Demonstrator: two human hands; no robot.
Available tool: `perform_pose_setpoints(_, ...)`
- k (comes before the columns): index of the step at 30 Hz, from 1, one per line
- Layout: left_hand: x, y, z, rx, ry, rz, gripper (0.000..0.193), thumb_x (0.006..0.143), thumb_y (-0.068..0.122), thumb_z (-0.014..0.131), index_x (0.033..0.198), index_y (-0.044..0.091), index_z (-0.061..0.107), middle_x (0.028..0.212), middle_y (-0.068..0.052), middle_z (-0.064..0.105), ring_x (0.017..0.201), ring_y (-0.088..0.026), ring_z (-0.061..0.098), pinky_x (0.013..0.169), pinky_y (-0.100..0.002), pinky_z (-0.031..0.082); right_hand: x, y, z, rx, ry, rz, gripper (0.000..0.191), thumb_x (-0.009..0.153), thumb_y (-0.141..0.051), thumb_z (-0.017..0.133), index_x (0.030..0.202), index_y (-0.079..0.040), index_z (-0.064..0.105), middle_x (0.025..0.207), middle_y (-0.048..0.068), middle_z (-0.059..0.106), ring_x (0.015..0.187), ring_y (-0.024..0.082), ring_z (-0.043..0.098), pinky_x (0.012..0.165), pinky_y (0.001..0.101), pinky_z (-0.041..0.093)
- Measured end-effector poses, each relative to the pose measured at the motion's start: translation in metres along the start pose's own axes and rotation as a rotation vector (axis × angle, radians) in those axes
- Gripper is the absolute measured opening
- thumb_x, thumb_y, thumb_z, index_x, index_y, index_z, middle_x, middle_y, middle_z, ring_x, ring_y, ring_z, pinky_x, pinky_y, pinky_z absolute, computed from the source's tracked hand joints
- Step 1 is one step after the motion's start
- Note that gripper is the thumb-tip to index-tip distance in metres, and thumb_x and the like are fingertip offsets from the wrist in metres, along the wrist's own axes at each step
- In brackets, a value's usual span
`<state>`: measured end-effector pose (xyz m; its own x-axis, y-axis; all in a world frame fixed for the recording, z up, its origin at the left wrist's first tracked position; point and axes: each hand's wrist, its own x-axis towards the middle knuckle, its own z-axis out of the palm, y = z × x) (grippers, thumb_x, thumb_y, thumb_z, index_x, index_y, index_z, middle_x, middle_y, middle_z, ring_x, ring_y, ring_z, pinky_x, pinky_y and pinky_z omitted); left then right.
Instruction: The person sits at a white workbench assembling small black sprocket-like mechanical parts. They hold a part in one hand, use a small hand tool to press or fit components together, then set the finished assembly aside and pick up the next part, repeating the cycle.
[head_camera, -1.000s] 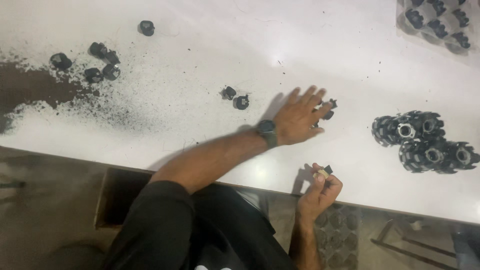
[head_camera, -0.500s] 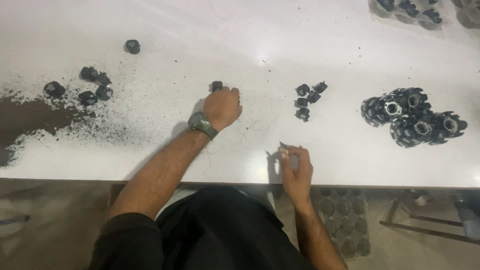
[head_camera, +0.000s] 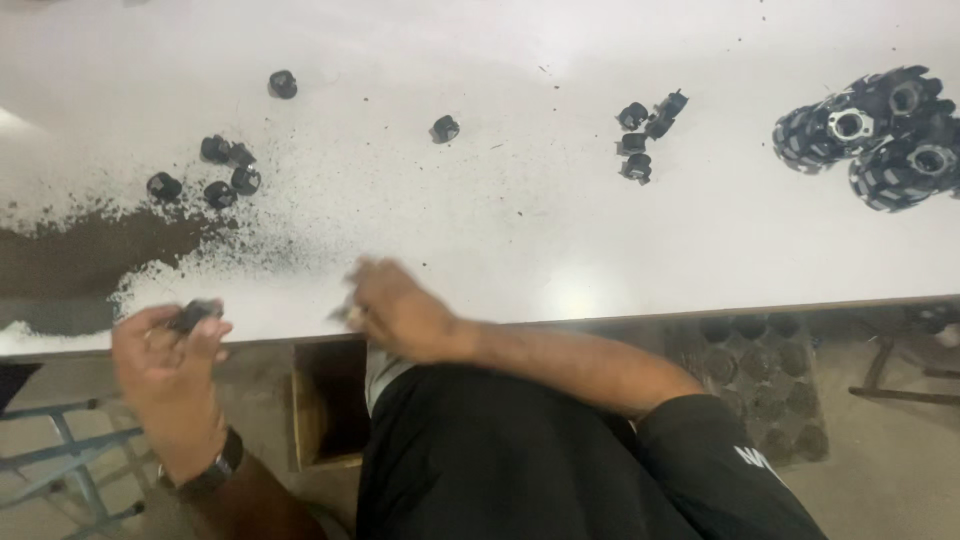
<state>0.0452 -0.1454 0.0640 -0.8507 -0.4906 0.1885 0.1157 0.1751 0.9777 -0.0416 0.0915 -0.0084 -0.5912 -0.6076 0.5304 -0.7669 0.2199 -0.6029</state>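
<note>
A small black part (head_camera: 193, 315) sits pinched in the fingertips of the left hand (head_camera: 170, 375), held at the near edge of the white table (head_camera: 520, 220), just in front of the dark spill of powder (head_camera: 90, 255). Half a second ago that hand lay flat on the tabletop farther in, over a single black piece; now it has drawn back to the table edge with the part clasped in it. The right hand (head_camera: 400, 315) is blurred with motion at the near edge of the table, its fingers curled around something small that cannot be made out, so whether it truly grips anything cannot be told; earlier it stood at the edge too, fingers raised. One black piece (head_camera: 445, 128) lies alone on the table beyond the hands. To the left, a loose cluster of small black parts (head_camera: 215, 170) rests beside the powder, with one more black part (head_camera: 283, 84) farther off. A little group of black pieces (head_camera: 643, 135) lies to the right, and a heap of larger black ribbed parts with metal centres (head_camera: 880, 135) fills the far right. Below the table edge stands a dark tray of round cells (head_camera: 760, 380).
</note>
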Motion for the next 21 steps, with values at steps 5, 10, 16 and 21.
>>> perform_pose_setpoints(5, -0.022, -0.005, -0.007, 0.011, -0.043, 0.143, 0.027, 0.102, 0.006, 0.072, 0.125, 0.002, 0.056, 0.112, -0.017, 0.072, 0.096, -0.014, 0.070, 0.083, -0.025, 0.058, -0.032, -0.039, 0.006, 0.364, -0.008, -0.184, 0.014, 0.105, -0.024, 0.065, 0.099, -0.013, 0.059, 0.106, 0.009, 0.066, 0.116, 0.021, 0.064, 0.120, 0.0481, 0.047)
perform_pose_setpoints(10, -0.050, -0.034, 0.108, 0.155, -0.548, 0.166, 0.043, 0.085, 0.029, 0.081, 0.118, 0.008, 0.064, 0.108, -0.008, 0.073, 0.099, -0.015, 0.075, 0.083, -0.036, 0.066, -0.094, 0.013, -0.090, 0.049, 0.365, 0.488, 0.025, 0.100, -0.014, 0.065, 0.120, -0.004, 0.054, 0.116, 0.012, 0.062, 0.106, 0.019, 0.066, 0.099, 0.0475, 0.055)
perform_pose_setpoints(16, -0.062, -0.035, 0.218, 0.513, -0.570, 0.495, 0.041, 0.085, 0.040, 0.083, 0.109, 0.009, 0.070, 0.117, -0.007, 0.072, 0.136, -0.030, 0.051, 0.121, -0.065, 0.016, -0.129, 0.003, -0.152, -0.499, 0.168, 0.478, 0.026, 0.087, -0.003, 0.067, 0.111, -0.012, 0.068, 0.115, 0.009, 0.063, 0.124, 0.031, 0.058, 0.123, 0.0603, 0.033)
perform_pose_setpoints(21, -0.066, -0.032, 0.215, 0.513, -0.504, 0.520, 0.037, 0.081, 0.040, 0.085, 0.097, 0.010, 0.072, 0.124, -0.007, 0.068, 0.137, -0.032, 0.050, 0.121, -0.066, 0.018, -0.117, -0.016, -0.123, -0.510, 0.077, 0.456, 0.049, 0.075, -0.023, 0.083, 0.118, -0.005, 0.068, 0.115, 0.013, 0.055, 0.125, 0.036, 0.049, 0.114, 0.0715, 0.022)
